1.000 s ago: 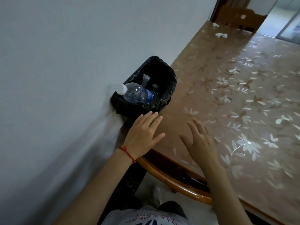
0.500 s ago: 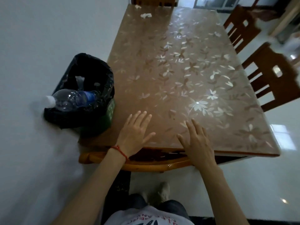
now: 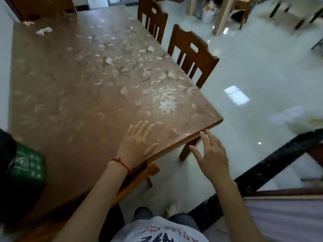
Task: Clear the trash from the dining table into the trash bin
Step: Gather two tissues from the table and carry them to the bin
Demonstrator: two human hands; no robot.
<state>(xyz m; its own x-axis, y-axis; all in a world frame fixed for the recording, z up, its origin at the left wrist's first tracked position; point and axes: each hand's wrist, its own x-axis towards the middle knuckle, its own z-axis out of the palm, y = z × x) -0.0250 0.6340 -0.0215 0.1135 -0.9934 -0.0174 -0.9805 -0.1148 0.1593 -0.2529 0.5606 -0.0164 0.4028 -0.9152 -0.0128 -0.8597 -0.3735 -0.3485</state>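
The brown dining table (image 3: 83,88) with a flower-patterned cover fills the left and middle of the view. Two crumpled white tissues lie at its far left end, one (image 3: 44,30) nearer and a smaller one (image 3: 28,23) at the very edge. The green trash bin (image 3: 24,165) with a black bag stands on the table's near left corner, cut off by the frame edge. My left hand (image 3: 137,144), with a red string on the wrist, hovers open over the table's near edge. My right hand (image 3: 212,154) is open just off the table's near right corner. Both hands hold nothing.
Two wooden chairs, one (image 3: 191,56) nearer and one (image 3: 152,19) farther, stand along the table's right side. Glossy pale floor (image 3: 262,75) spreads to the right. A dark black-edged counter (image 3: 272,165) runs at lower right. A white bag (image 3: 300,119) lies on the floor.
The view has swung right: the bin with the bottle has slid to the left edge, and the chairs and floor have come into view. Both hands stay open and empty.
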